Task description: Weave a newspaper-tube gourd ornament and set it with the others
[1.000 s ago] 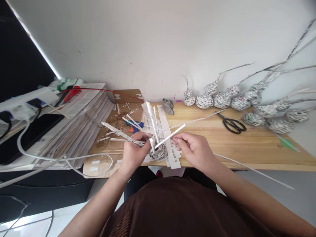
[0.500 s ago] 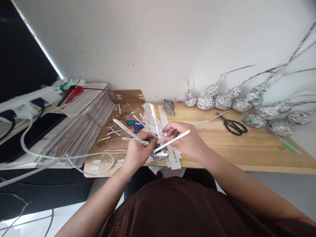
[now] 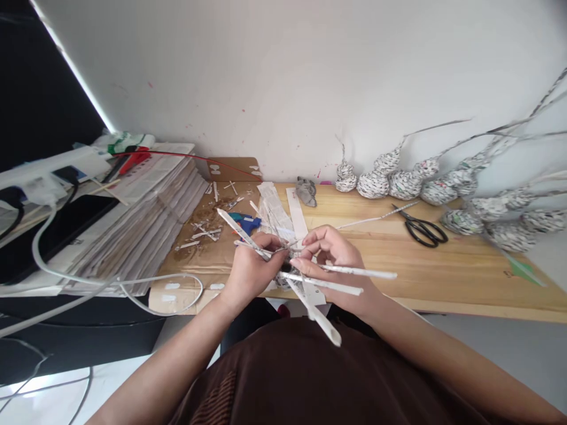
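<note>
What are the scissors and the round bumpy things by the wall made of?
The scissors look like dark metal, maybe painted, since they're black with a soft shine. The bumpy shapes seem to be woven paper, dull and rough: their strips are white with dark marks, like newspaper.

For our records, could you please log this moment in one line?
left hand: holds weave | right hand: at weave | scissors: on table | blue tool: beyond left hand

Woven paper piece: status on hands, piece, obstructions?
Left hand gripping woven paper piece. Right hand at its near-right side, grip unclear. Piece partly hidden by hands, paper tubes jutting out. Scissors off right, clear of both hands.
</note>
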{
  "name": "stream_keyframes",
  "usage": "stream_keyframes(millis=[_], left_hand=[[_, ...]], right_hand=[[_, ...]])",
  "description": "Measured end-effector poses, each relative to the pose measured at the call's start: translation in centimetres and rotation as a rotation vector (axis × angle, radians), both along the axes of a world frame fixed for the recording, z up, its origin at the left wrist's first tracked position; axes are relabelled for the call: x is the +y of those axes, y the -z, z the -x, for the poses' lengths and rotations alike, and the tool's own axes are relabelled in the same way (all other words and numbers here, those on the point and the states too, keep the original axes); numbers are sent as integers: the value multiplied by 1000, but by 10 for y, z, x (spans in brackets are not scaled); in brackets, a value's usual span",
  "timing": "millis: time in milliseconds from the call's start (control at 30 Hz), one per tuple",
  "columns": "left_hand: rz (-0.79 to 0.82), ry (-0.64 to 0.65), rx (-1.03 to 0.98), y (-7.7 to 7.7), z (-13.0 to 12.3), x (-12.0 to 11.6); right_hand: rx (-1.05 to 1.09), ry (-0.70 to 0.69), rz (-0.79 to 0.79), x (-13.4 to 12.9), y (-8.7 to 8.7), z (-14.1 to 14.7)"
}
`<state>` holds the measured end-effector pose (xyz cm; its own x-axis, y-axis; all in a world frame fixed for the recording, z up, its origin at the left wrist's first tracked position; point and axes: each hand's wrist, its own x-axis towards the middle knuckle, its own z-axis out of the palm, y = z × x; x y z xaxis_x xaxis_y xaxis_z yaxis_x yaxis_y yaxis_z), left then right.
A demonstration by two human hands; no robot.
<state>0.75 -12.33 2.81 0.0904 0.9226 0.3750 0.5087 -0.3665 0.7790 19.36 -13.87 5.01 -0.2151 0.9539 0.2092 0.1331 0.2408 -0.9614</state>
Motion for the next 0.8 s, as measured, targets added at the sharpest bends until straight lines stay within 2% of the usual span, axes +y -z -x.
stream_keyframes(millis=[133, 267, 367, 533, 800], left_hand=[[-46, -20, 67, -1, -4, -2], [-62, 6, 70, -4, -7, -4], [-81, 19, 83, -5, -7, -5], [-68, 21, 124, -6, -5, -6], [-7, 42, 8, -2, -5, -8]], right_hand=[[24, 67, 93, 2, 7, -2], [-185, 2, -67, 0, 5, 1], [-299, 23, -133, 0, 0, 5], [-292, 89, -122, 6, 0, 9], [-204, 225, -101, 6, 6, 12]])
